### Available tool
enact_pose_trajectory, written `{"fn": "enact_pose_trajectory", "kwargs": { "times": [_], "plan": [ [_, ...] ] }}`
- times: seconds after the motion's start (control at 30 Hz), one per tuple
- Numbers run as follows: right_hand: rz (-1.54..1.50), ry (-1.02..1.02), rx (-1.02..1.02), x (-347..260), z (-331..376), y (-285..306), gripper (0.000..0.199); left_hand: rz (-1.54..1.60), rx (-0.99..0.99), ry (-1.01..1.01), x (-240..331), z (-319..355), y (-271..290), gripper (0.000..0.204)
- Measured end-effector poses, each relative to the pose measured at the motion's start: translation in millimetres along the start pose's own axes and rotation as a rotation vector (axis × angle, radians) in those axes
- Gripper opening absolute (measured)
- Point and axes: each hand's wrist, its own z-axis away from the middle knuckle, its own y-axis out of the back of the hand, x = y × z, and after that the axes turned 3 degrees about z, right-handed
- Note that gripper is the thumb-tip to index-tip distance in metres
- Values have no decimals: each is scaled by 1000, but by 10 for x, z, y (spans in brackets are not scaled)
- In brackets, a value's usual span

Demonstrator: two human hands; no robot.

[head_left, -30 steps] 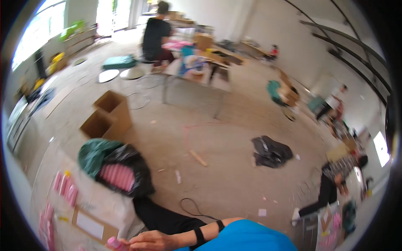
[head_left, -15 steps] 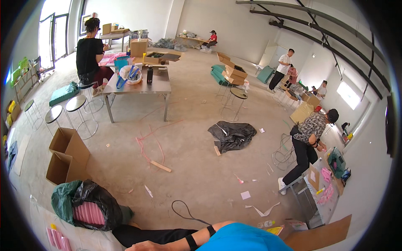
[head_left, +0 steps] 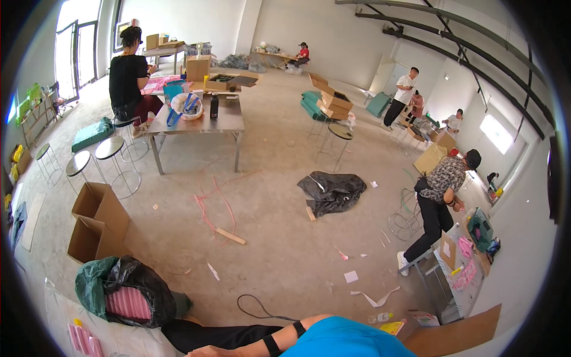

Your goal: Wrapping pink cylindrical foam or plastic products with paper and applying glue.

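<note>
Pink tubes left of grip

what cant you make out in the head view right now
In the head view:
Right hand: the lower edge cuts off its fingers and anything in its grip.
Left hand: out of the picture.
Pink items: partly covered by the black bag around them.
Open cardboard boxes: their own walls hide the bottoms.
Far seated person: hands too small to read.
</note>
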Motion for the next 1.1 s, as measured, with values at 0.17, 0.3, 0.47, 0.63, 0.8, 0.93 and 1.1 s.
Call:
{"fn": "enact_pose_trajectory", "kwargs": {
  "times": [0.17, 0.3, 0.47, 0.63, 0.8, 0.93, 1.1],
  "plan": [
    [-15, 27, 6, -49, -14, -90, 20, 1, -6, -37, -5, 78, 38, 43],
    [-10, 15, -3, -49, 18, -83, 20, -3, -28, -40, -42, 100, 24, 40],
    [-24, 16, -9, -41, 38, -105, 20, -8, -42, -60, -73, 146, 8, 37],
    [-61, 27, -15, -58, 46, -204, 21, -15, -24, -103, -35, 263, 65, 34],
    [-25, 16, -65, -19, 109, -197, 27, -27, 57, -164, 120, 525, 285, 31],
    [-125, 35, -94, 14, 169, -407, 34, -28, 193, -293, 342, 905, 516, 28],
    [-256, -7, -147, -30, 144, -564, 35, -80, -10, -419, 494, 1073, 559, 29]
  ]
}}
